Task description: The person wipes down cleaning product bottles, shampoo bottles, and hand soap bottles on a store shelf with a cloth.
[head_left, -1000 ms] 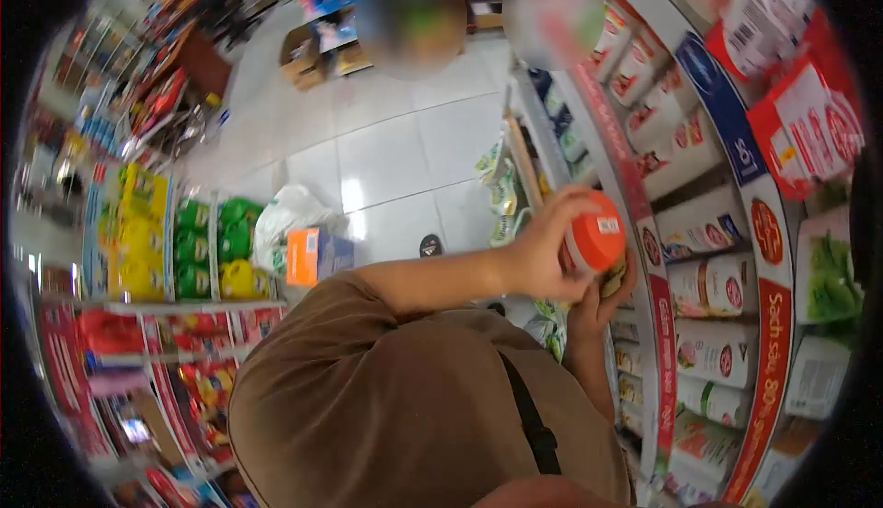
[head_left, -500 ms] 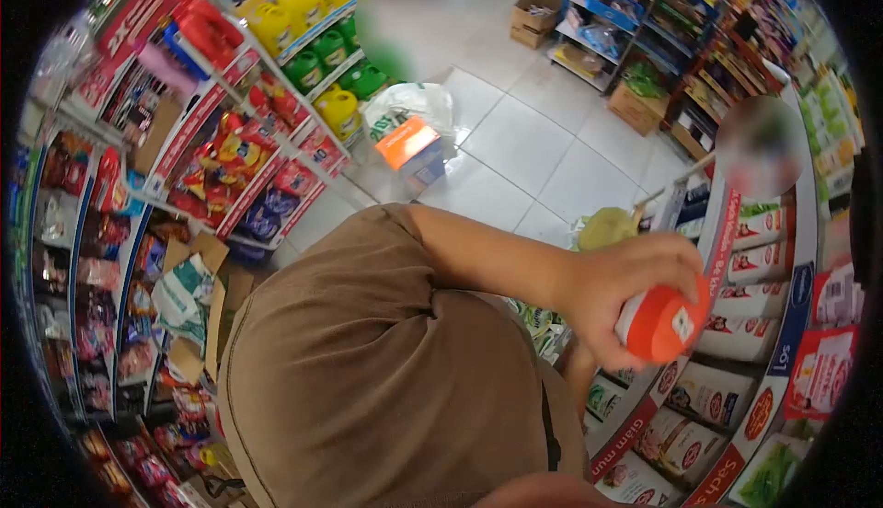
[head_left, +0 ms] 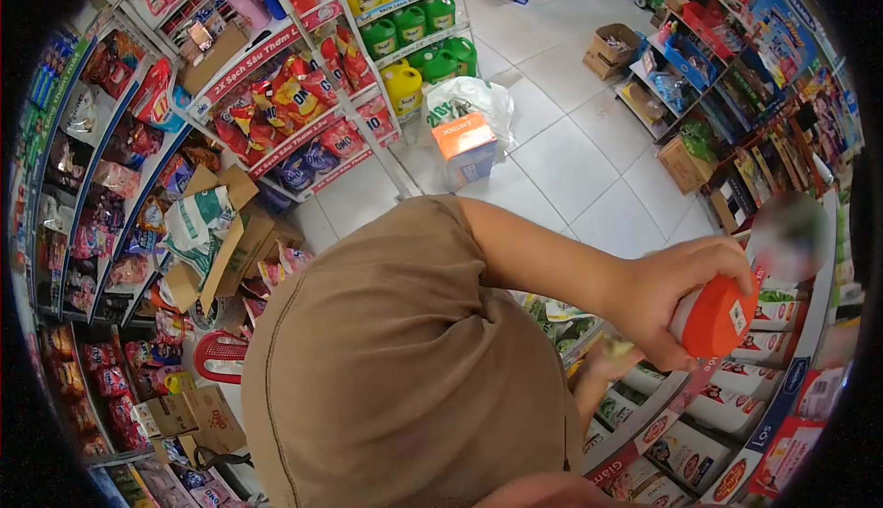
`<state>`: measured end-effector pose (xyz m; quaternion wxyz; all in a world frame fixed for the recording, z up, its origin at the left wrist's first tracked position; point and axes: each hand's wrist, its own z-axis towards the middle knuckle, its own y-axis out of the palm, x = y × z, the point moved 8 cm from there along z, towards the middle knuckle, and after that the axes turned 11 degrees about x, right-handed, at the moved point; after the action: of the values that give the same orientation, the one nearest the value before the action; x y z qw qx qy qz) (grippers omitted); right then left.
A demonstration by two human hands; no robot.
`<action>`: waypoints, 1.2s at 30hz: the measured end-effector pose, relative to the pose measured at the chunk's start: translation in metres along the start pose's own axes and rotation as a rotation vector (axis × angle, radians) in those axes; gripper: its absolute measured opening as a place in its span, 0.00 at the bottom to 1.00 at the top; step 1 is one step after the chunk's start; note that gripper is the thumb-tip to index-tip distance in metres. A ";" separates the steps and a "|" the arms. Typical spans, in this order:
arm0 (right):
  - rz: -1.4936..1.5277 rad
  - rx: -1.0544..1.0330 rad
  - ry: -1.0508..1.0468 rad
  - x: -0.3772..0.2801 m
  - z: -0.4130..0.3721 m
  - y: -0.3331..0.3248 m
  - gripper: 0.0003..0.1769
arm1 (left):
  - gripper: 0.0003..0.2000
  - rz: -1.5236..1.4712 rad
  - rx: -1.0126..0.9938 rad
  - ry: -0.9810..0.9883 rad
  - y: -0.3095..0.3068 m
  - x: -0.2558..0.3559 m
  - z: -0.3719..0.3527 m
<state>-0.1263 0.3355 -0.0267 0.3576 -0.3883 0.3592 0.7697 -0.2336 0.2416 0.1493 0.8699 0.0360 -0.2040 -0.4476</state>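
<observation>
My left hand (head_left: pixel 685 310) reaches out at the right, its fingers wrapped round a container with an orange-red cap (head_left: pixel 722 319) and a small white label on top. Its whitish body is mostly hidden by the hand. Lower down and nearer my body is my right hand (head_left: pixel 602 361), partly hidden and blurred, its fingers at a small yellow-green thing I cannot make out. Below the hands, white pouches (head_left: pixel 690 453) stand in rows on a shelf with a red edge strip (head_left: pixel 635 457).
Shelves of red and purple packets (head_left: pixel 294 94) line the left, with an open carton (head_left: pixel 235 241) before them. An orange-and-blue box (head_left: pixel 467 149) and a white bag (head_left: pixel 492 108) are on the tiled floor (head_left: pixel 561 163). Shelving (head_left: pixel 727 94) stands at the back right.
The view has shifted, so the floor box and shelves sit further right and the left-hand shelves show more. My left hand still holds the orange-capped container; my right hand now shows below it.
</observation>
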 end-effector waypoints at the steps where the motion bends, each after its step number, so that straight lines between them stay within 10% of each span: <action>1: -0.003 0.002 -0.003 -0.001 0.000 0.001 0.41 | 0.34 -0.051 -0.038 -0.050 0.004 0.000 -0.001; 6: -0.015 -0.003 -0.013 -0.003 -0.002 0.003 0.43 | 0.32 -0.187 -0.252 -0.281 0.033 -0.009 -0.035; 17: -0.059 -0.046 -0.070 -0.004 -0.010 0.004 0.46 | 0.31 0.255 0.003 -0.051 -0.017 -0.004 -0.010; 21: -0.335 -0.155 -0.151 -0.010 -0.007 0.022 0.53 | 0.33 -0.168 0.255 -0.615 -0.030 -0.047 -0.023; 30: -0.355 -0.171 -0.077 -0.041 0.015 0.047 0.60 | 0.35 -0.217 -0.243 -0.705 -0.010 -0.073 -0.078; 36: -0.131 0.031 0.130 0.001 0.001 0.065 0.56 | 0.25 -0.048 -0.743 -0.390 -0.018 -0.076 -0.048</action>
<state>-0.1806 0.3051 -0.0090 0.3890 -0.4543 0.3674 0.7123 -0.2678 0.2859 0.0767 0.7583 -0.3607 -0.1885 -0.5093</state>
